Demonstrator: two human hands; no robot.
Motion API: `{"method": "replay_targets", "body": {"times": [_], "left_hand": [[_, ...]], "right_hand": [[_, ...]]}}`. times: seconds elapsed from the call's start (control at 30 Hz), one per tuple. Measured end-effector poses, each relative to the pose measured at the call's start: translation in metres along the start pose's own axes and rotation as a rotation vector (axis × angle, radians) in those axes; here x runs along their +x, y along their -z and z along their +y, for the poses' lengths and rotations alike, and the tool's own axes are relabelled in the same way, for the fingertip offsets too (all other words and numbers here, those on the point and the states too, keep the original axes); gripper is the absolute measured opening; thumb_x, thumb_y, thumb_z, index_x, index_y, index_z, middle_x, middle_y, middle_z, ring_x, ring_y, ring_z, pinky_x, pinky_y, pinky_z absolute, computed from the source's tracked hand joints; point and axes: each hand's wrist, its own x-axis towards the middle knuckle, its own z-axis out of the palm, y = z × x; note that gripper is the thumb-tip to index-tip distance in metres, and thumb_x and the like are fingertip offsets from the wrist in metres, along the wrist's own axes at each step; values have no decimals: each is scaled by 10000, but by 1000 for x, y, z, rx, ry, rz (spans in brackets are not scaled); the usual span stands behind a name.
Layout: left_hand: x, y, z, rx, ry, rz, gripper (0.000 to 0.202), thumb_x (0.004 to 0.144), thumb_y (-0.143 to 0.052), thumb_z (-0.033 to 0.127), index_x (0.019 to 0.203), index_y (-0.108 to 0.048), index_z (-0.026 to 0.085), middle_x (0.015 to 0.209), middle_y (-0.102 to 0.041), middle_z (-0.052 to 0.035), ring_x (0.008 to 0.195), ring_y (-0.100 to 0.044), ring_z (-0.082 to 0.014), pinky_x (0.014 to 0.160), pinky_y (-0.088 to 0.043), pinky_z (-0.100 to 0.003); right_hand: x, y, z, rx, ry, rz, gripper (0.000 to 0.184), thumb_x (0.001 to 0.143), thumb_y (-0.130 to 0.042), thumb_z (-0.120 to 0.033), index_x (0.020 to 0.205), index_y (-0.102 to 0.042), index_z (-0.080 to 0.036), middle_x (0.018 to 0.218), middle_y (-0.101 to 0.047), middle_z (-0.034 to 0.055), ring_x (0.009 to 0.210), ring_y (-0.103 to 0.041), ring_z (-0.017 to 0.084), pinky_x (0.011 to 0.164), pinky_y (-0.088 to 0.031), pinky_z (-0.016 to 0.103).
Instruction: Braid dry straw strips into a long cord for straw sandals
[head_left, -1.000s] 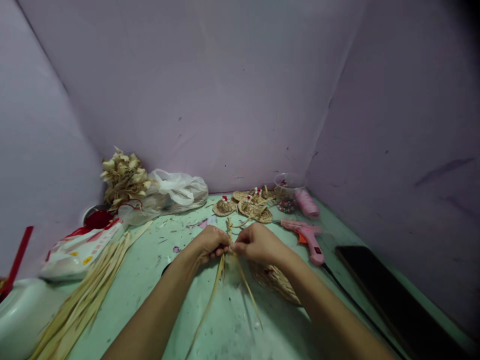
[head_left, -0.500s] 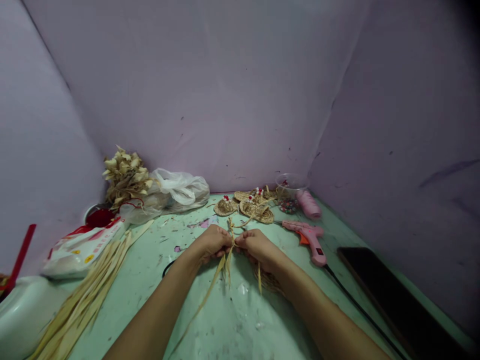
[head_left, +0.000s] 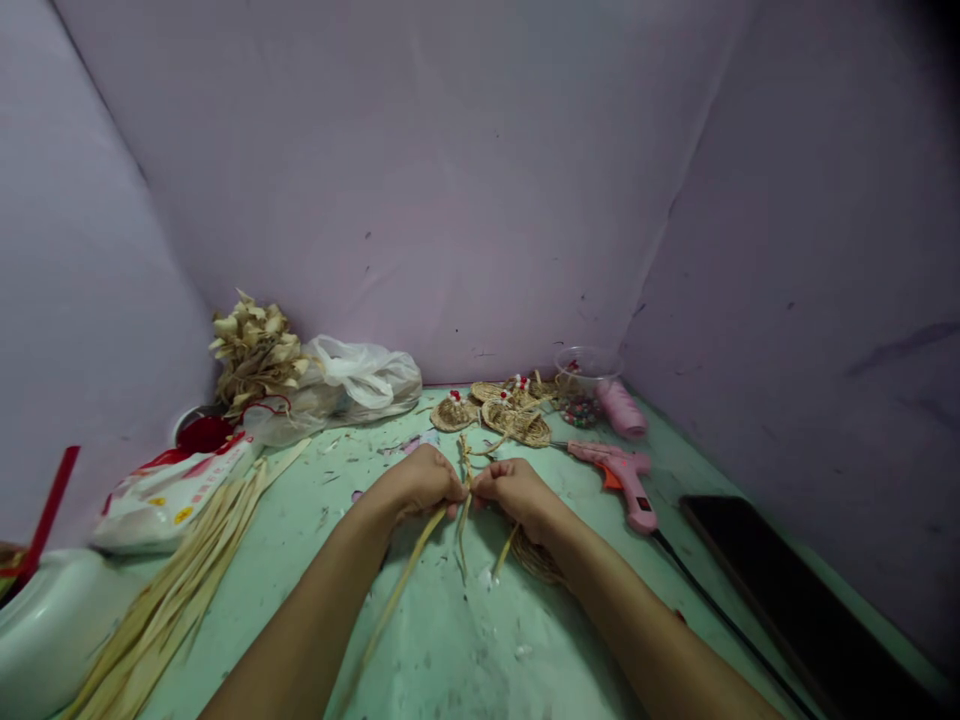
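Observation:
My left hand [head_left: 427, 482] is closed, its fingertips pinching straw-coloured strips of dried plant fibre [head_left: 409, 568]. My right hand [head_left: 511, 488] meets it at the middle of the table, also pinching the strips. Between the hands a short braid [head_left: 466, 458] of the same fibre stands out toward the back. Loose ends hang below the hands, one long strip trailing toward the front left. A coiled woven piece [head_left: 538, 562] lies partly hidden beneath my right wrist. Exactly how the strips cross at the fingertips is hidden.
Woven slippers [head_left: 454, 412] with red and white beads lie at the back, near a clear bead cup [head_left: 581, 405] and pink thread spool [head_left: 622, 410]. To the right are a pink glue gun [head_left: 622, 475] and dark phone-like slab [head_left: 780, 590]. Fibre strips [head_left: 180, 570] lie left.
The loose ends have shifted: the long strip has swung out from under my left hand, and the end by my right hand slants more to the left. Both hands keep pinching.

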Motion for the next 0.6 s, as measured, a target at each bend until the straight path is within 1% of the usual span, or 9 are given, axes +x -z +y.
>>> {"method": "replay_targets", "body": {"times": [0.13, 0.2, 0.27, 0.33, 0.4, 0.47, 0.5, 0.57, 0.6], "left_hand": [[-9, -19, 11, 268, 15, 159, 57, 551, -519, 152, 505, -540, 127, 431, -504, -24, 383, -401, -104, 401, -262, -217], [-11, -32, 13, 430, -6, 294, 74, 566, -531, 175, 579, -583, 124, 542, -572, -72, 510, -511, -165, 454, -306, -232], [-13, -41, 14, 540, -32, 405, 133, 590, -525, 191, 670, -611, 128, 673, -616, -117, 648, -567, -215, 507, -337, -246], [-15, -44, 15, 583, -68, 423, 149, 597, -526, 193, 700, -619, 138, 729, -628, -128, 700, -579, -228, 533, -353, -251], [-16, -38, 16, 526, -77, 294, 119, 608, -530, 210, 647, -615, 135, 657, -623, -108, 612, -576, -202, 505, -356, -242], [-15, -25, 17, 376, -40, 174, 141, 632, -519, 231, 588, -596, 122, 552, -594, -75, 451, -522, -151, 438, -340, -231], [-14, -19, 17, 277, -11, 183, 150, 645, -504, 227, 589, -589, 116, 527, -582, -60, 385, -479, -125, 402, -323, -227], [-11, -8, 17, 33, 17, 304, 124, 652, -477, 169, 687, -579, 109, 564, -591, -38, 325, -425, -87, 348, -284, -210], [-9, -5, 16, -90, 32, 332, 136, 646, -468, 130, 736, -567, 107, 583, -596, -31, 317, -414, -76, 332, -271, -201]], "right_hand": [[0, -1, 1, 94, -11, -20, 89, 513, -482, -82, 497, -563, -116, 413, -519, -17, 392, -387, 63, 421, -268, 192], [-1, -1, 1, 122, -20, -10, 89, 502, -489, -75, 510, -568, -115, 416, -520, -19, 400, -400, 66, 425, -276, 191], [-1, 0, 0, 149, -24, -17, 78, 501, -494, -79, 506, -564, -113, 412, -517, -19, 398, -399, 65, 418, -272, 190], [-1, 2, -1, 186, -39, -53, 73, 506, -498, -86, 513, -566, -110, 419, -527, -12, 392, -406, 67, 412, -274, 191], [-2, 5, -2, 217, -60, -97, 82, 509, -503, -88, 539, -577, -107, 426, -538, -7, 382, -410, 67, 404, -275, 190], [-3, 7, -3, 219, -81, -133, 86, 516, -515, -92, 561, -587, -105, 419, -530, -14, 348, -365, 52, 378, -239, 186], [-3, 9, -4, 211, -87, -144, 71, 527, -524, -101, 561, -587, -105, 412, -519, -20, 331, -333, 43, 363, -210, 186], [-3, 10, -4, 194, -89, -160, 39, 553, -546, -127, 552, -579, -106, 403, -498, -27, 315, -284, 33, 347, -153, 191], [-3, 11, -4, 186, -87, -160, 40, 561, -556, -138, 549, -576, -106, 406, -494, -27, 314, -274, 31, 344, -134, 194]]}}
